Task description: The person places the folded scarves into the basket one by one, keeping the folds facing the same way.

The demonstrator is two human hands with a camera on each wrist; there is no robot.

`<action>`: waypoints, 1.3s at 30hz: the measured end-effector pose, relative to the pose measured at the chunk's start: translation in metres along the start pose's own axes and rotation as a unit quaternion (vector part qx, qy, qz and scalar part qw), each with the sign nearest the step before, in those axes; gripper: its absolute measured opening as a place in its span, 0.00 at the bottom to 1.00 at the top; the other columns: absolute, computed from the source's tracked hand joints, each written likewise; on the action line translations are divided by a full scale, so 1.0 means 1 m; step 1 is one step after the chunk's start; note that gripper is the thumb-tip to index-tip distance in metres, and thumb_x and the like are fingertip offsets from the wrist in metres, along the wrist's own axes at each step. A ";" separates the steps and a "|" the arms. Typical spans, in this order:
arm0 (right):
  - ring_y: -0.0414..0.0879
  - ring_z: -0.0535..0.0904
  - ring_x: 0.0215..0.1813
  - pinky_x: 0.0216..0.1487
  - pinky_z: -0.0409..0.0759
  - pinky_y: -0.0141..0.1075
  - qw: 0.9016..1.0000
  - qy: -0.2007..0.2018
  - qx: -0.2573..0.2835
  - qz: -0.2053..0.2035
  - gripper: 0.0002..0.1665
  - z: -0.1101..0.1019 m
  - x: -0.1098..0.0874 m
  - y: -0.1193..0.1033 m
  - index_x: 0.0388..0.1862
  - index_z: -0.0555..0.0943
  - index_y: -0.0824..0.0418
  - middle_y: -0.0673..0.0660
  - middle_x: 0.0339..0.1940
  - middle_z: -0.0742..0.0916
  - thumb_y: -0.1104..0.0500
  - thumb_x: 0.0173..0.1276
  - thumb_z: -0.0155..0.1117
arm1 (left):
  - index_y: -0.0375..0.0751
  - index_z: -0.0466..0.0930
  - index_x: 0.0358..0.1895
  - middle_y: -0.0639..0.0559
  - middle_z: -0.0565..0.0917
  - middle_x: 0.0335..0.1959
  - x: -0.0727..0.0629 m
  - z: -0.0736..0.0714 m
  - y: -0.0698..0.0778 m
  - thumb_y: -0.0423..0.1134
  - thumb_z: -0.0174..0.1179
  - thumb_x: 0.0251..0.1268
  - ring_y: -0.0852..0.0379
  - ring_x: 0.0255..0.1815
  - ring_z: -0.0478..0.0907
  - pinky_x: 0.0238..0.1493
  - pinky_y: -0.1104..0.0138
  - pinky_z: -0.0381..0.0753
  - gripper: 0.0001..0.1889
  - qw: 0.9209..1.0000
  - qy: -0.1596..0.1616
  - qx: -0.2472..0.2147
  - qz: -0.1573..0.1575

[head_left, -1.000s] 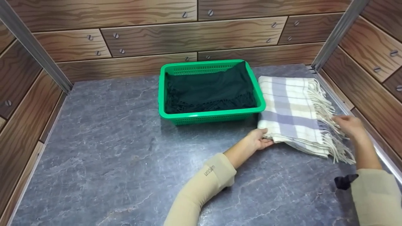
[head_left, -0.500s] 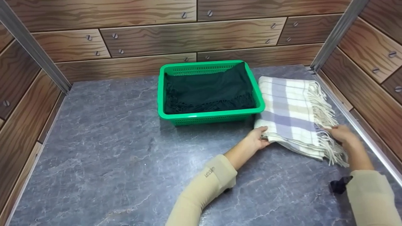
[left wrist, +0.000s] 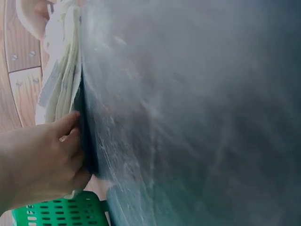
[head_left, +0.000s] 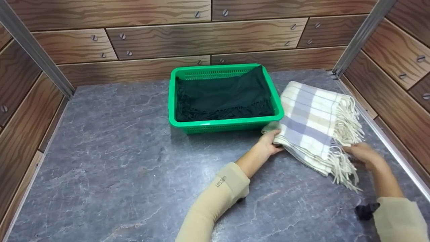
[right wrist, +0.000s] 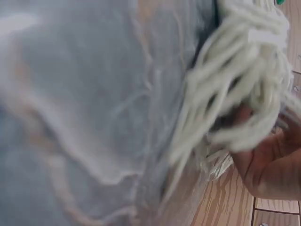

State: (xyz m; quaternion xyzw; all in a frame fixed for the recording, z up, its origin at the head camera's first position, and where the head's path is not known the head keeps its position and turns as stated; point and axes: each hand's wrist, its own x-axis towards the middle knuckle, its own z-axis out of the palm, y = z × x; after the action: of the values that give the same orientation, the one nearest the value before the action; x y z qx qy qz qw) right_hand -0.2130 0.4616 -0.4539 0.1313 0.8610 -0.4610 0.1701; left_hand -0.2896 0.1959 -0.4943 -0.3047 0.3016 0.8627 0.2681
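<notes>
Folded plaid scarf (head_left: 312, 124), cream w/ lilac + tan checks, sits near the table's right edge, toward the far right corner, just right of the green basket (head_left: 224, 125). Its near end is lifted off the tabletop (head_left: 117, 161) and the whole stack tilts; the far end looks down on the surface. Cream fringe (head_left: 346, 134) runs along the scarf's right side and hangs loose at the near corner.

Left hand (head_left: 270, 143) grips the scarf's near-left corner: fingers curled under the stack, thumb on top. Left wrist view shows the same, w/ the hand (left wrist: 42, 160) wrapped round the layered edge (left wrist: 61, 89) right at the tabletop, basket mesh (left wrist: 61, 214) just below it in frame.

Right hand (head_left: 361, 153) is at the near-right corner, in among the fringe, fingers curled on the scarf edge. Right wrist view is blurred; it shows fringe strands (right wrist: 240, 80) bunched over the hand (right wrist: 273, 160), exact pinch can't be told.

Scarf's left edge touches or nearly touches the basket's right wall. Basket stands at the far middle of the table, close to the back wall, w/ a dark green fringed cloth (head_left: 223, 97) lying inside, one corner up against the far right rim. Both arms wear beige sleeves (head_left: 215, 201). Wood-look panels (head_left: 161, 37) w/ screw heads close in the table at back + sides.
</notes>
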 end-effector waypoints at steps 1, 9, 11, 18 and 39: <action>0.35 0.71 0.22 0.25 0.77 0.30 1.000 -0.003 0.011 0.004 0.14 0.002 -0.002 0.000 0.20 0.68 0.54 0.46 0.20 0.69 0.58 0.68 0.50 | 0.28 0.76 0.39 0.40 0.80 0.35 0.004 -0.001 0.000 0.28 0.58 0.59 0.45 0.46 0.76 0.56 0.48 0.65 0.07 1.000 0.005 0.009 0.007; 0.34 0.71 0.24 0.28 0.78 0.29 1.000 -0.008 0.011 -0.024 0.15 0.013 -0.013 -0.002 0.24 0.67 0.66 0.52 0.27 0.69 0.60 0.70 0.48 | 0.32 0.77 0.39 0.41 0.80 0.35 0.070 -0.008 -0.014 0.29 0.64 0.51 0.45 0.39 0.78 0.46 0.47 0.73 0.11 0.998 0.035 0.038 0.032; 0.35 0.71 0.22 0.25 0.77 0.28 1.000 -0.009 0.008 -0.018 0.16 0.015 -0.015 -0.003 0.21 0.62 0.59 0.50 0.24 0.66 0.60 0.70 0.48 | 0.34 0.77 0.38 0.42 0.80 0.34 0.090 -0.010 -0.018 0.29 0.66 0.48 0.46 0.36 0.79 0.42 0.48 0.75 0.13 0.997 0.055 0.044 0.040; 0.37 0.74 0.20 0.24 0.78 0.29 1.000 -0.019 0.004 -0.007 0.15 0.020 -0.022 -0.005 0.25 0.60 0.61 0.54 0.26 0.63 0.58 0.71 0.46 | 0.39 0.76 0.38 0.43 0.79 0.33 0.148 -0.016 -0.038 0.32 0.71 0.41 0.44 0.32 0.78 0.36 0.47 0.76 0.18 0.993 0.095 0.069 0.024; 0.37 0.76 0.22 0.28 0.80 0.33 0.995 -0.025 0.101 -0.005 0.08 -0.006 0.003 0.009 0.28 0.70 0.60 0.47 0.20 0.77 0.65 0.67 0.46 | 0.19 0.70 0.47 0.23 0.73 0.45 0.013 -0.002 -0.029 0.31 0.57 0.62 0.34 0.52 0.72 0.52 0.51 0.72 0.16 0.989 0.048 0.078 -0.118</action>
State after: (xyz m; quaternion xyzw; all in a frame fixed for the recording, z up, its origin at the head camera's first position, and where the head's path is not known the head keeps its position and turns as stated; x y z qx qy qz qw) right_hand -0.2134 0.4719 -0.4592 0.1319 0.8062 -0.5495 0.1749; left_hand -0.2789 0.2175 -0.5154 -0.3570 0.3426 0.7834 0.3761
